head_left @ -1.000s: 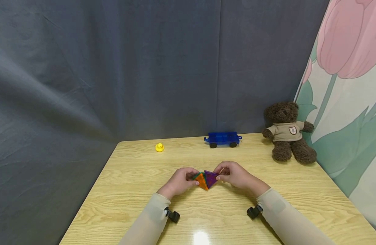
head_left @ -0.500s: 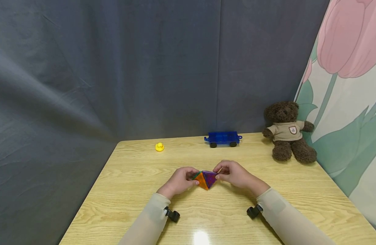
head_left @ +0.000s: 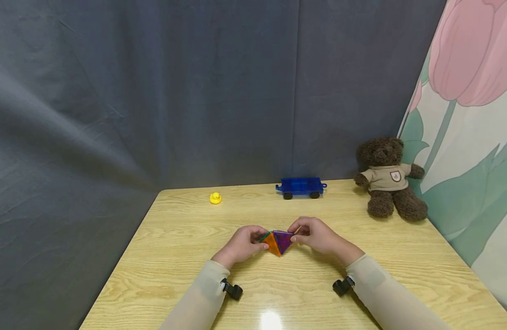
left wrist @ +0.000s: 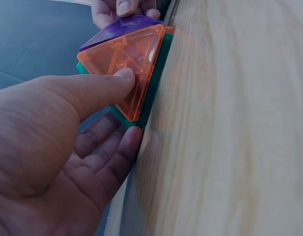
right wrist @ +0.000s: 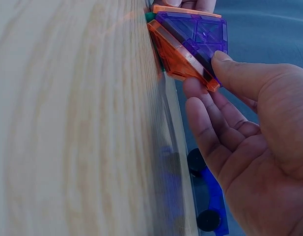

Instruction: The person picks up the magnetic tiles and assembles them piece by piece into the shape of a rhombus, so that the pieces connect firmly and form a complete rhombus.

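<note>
Over the middle of the table, my left hand (head_left: 243, 245) pinches an orange triangular magnetic tile (left wrist: 134, 49), thumb on its face. A green tile (left wrist: 160, 73) shows behind and below it, with the other fingers bent around that side. My right hand (head_left: 317, 236) pinches a purple triangular magnetic tile (right wrist: 203, 32) by its outer corner, thumb on its face. Along their slanted edges the purple and front orange tiles meet, forming one faceted piece low at the tabletop. In the right wrist view, a second orange tile (right wrist: 176, 56) leans beside the purple one, near the right fingertips.
On the wooden table (head_left: 175, 275), a yellow rubber duck (head_left: 215, 198) sits at the back left. A blue wheeled wagon (head_left: 300, 186) stands at the back centre, and a brown teddy bear (head_left: 385, 178) sits at the back right. Behind hangs a dark curtain (head_left: 228, 91).
The purple tile has shifted slightly left and turned against the orange tile, so the gap showing green between them has closed. Both hands stay nearly in place, and other objects are unmoved.
</note>
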Available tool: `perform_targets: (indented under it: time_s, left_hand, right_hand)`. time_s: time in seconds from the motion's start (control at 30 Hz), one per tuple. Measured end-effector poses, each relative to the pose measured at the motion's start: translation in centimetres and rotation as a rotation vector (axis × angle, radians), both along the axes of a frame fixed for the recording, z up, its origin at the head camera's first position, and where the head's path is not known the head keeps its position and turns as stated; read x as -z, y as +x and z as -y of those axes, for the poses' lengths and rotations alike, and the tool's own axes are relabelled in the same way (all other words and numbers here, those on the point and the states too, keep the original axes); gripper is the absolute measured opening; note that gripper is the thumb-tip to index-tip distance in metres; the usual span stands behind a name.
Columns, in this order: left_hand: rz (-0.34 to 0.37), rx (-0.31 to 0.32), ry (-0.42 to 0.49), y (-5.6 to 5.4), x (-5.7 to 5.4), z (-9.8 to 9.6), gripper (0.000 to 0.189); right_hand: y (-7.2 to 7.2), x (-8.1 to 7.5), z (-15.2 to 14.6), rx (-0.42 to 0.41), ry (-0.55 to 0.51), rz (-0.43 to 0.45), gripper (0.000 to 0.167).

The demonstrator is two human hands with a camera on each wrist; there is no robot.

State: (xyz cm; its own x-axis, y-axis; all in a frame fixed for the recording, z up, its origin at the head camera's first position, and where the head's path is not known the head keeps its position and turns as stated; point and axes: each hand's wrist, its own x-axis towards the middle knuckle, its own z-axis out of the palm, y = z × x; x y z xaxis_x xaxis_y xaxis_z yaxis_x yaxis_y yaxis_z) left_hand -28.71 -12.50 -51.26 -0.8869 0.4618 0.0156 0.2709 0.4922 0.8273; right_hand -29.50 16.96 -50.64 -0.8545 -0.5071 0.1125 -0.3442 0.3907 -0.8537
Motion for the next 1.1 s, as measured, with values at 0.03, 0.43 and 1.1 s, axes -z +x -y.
perform_targets:
  time_s: [0.03, 0.43, 1.1]
  left_hand:
    - [0.0, -0.001, -0.003, 0.0, 0.03, 0.0, 0.03]
    - [0.001, -0.012, -0.008, -0.16, 0.12, -0.06, 0.029]
    - [-0.014, -0.004, -0.003, -0.5, -0.06, 0.22, 0.031]
  right_hand:
    - [0.0, 0.01, -0.01, 0.001, 0.0, 0.002, 0.013]
    - [-0.01, -0.04, -0.06, 0.013, 0.002, 0.012, 0.013]
    - [-0.22, -0.04, -0.35, 0.013, 0.015, -0.008, 0.012]
